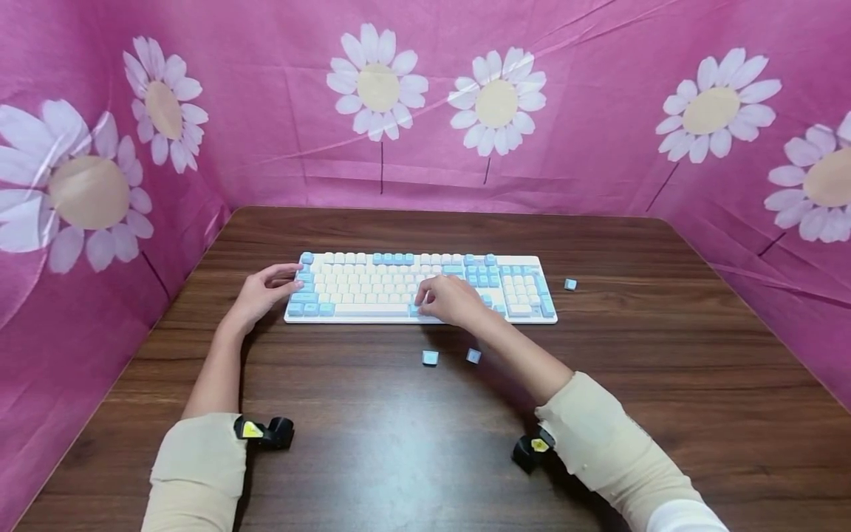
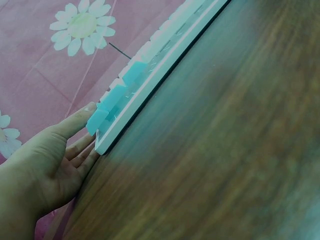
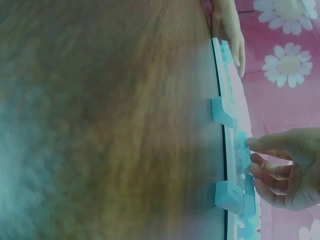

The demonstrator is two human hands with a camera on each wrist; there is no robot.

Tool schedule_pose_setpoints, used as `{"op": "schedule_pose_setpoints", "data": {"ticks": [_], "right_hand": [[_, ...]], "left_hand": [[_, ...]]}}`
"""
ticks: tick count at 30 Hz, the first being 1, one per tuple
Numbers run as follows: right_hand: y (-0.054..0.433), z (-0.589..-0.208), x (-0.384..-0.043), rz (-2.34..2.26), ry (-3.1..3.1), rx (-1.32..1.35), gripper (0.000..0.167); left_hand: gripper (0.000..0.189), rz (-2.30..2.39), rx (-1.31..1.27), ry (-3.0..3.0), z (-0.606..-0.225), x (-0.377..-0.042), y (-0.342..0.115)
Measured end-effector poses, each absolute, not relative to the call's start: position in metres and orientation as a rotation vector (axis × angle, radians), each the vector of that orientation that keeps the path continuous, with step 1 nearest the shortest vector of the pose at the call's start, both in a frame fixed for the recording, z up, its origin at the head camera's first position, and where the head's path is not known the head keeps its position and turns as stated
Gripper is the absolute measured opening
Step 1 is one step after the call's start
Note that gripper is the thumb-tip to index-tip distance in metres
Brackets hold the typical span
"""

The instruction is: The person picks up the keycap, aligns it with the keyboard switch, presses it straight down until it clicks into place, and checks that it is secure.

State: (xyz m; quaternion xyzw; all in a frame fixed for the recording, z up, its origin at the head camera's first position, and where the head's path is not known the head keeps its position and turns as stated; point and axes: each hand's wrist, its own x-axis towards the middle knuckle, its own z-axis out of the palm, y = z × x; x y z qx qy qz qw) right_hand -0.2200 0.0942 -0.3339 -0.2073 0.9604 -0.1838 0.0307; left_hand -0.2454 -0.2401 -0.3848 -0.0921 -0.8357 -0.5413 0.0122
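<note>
A white keyboard (image 1: 362, 298) with white and pale blue keycaps lies on the wooden table. At its left end rests my left hand (image 1: 259, 297), fingers fairly straight. In the left wrist view that hand's thumb (image 2: 80, 121) lies against a blue keycap (image 2: 97, 121), the other fingers along the side edge. Over the bottom row, right of the space bar, is my right hand (image 1: 452, 299). Its thumb and bent index finger pinch a small blue keycap (image 1: 414, 310); the hand partly hides the neighbouring keys. In front lie two loose keycaps, one blue (image 1: 430, 357) and one paler (image 1: 473, 356).
Another loose blue keycap (image 1: 570, 284) sits to the right of the keyboard. Pink cloth (image 1: 266, 111) with daisies surrounds the table (image 1: 631, 355) at the back and sides. A black wrist camera (image 1: 266, 432) is strapped to each sleeve.
</note>
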Motion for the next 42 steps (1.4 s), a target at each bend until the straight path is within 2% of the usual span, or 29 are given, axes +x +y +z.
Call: {"op": "schedule_pose_setpoints", "data": {"ticks": [14, 23, 31, 42], "right_hand": [[0.096, -0.326, -0.213, -0.622, 2.956, -0.697, 0.005], [0.103, -0.318, -0.195, -0.62, 2.931, -0.778, 0.006], [0.11, -0.319, -0.176, -0.621, 2.89, -0.841, 0.004], [0.116, -0.324, -0.162, -0.661, 2.81, -0.895, 0.004]], "left_hand": [[0.048, -1.717, -0.289, -2.606, -0.387, -0.248, -0.242], [0.048, -1.74, -0.291, -2.62, -0.37, -0.237, -0.236], [0.049, -1.728, -0.286, -2.611, -0.385, -0.247, -0.241], [0.049, -1.703, -0.288, -2.602, -0.383, -0.244, -0.241]]}}
